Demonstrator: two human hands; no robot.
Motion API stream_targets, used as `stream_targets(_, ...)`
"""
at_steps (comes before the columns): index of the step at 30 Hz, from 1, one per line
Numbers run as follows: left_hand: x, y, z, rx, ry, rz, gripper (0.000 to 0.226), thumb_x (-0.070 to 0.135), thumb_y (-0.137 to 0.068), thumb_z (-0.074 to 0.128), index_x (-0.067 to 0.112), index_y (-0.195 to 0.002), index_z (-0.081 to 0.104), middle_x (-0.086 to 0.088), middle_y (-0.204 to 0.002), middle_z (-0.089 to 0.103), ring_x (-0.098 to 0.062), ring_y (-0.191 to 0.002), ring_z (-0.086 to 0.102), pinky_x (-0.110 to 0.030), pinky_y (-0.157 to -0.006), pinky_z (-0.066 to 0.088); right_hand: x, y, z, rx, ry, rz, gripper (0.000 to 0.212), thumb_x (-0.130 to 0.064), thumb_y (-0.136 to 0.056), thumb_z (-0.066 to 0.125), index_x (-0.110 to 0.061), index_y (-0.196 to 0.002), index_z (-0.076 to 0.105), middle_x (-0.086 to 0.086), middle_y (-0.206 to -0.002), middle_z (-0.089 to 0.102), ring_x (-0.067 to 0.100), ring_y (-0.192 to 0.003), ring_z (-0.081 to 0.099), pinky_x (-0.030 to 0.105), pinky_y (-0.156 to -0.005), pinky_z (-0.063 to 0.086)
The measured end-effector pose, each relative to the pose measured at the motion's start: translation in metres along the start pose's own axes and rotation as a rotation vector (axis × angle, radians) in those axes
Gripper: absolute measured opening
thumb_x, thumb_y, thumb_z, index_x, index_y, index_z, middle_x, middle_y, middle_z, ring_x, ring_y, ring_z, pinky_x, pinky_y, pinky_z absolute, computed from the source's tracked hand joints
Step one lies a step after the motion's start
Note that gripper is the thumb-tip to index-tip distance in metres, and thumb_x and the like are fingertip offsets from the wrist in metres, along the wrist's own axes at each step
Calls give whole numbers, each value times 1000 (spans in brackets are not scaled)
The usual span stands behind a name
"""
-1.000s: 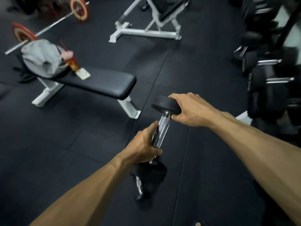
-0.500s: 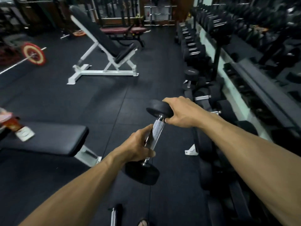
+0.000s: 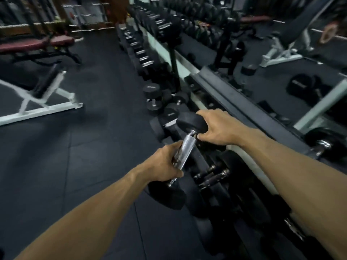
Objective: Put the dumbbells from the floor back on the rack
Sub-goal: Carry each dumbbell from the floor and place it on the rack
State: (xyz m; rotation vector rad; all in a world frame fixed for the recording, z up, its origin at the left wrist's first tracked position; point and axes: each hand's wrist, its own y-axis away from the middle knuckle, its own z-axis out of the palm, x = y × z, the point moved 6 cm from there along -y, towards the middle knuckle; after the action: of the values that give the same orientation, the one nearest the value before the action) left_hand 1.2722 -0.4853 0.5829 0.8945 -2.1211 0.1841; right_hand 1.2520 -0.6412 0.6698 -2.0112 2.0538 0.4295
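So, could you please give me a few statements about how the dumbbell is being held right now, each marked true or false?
1. The left hand grips the dumbbell by its metal handle. True.
2. The right hand hangs free. False: it holds the upper weight head.
3. The dumbbell lies on the floor. False: it is held in the air, tilted.
4. The dumbbell rack runs along the person's right. True.
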Motion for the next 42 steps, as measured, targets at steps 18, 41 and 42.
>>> stream_targets(18, 139, -287, 116, -333, -35, 142, 84, 14, -66, 78, 36, -139, 42, 0, -79, 68, -13, -66, 65, -33, -64, 58, 295, -13, -101, 40, 42, 425, 27, -23, -76, 73, -18, -100, 62, 1, -92, 67, 25, -87, 63, 36, -78, 51)
stream_targets(41, 135, -336, 107, -189, -247, 200, 68, 33, -77, 77, 23, -137, 48, 0, -121, 64, -18, -109, 60, -32, -91, 49, 357, -61, -83, -37, 56, 655, 53, -34, -74, 75, -21, -121, 53, 8, -100, 63, 30, -90, 62, 38, -80, 54)
stream_targets(42, 134, -331, 103, -174, -259, 205, 67, 37, -80, 74, 22, -138, 46, -1, -121, 63, -20, -110, 59, -34, -92, 49, 350, -62, -87, -21, 69, 652, 61, -35, -75, 75, -22, -128, 49, 9, -105, 63, 32, -94, 61, 40, -83, 54)
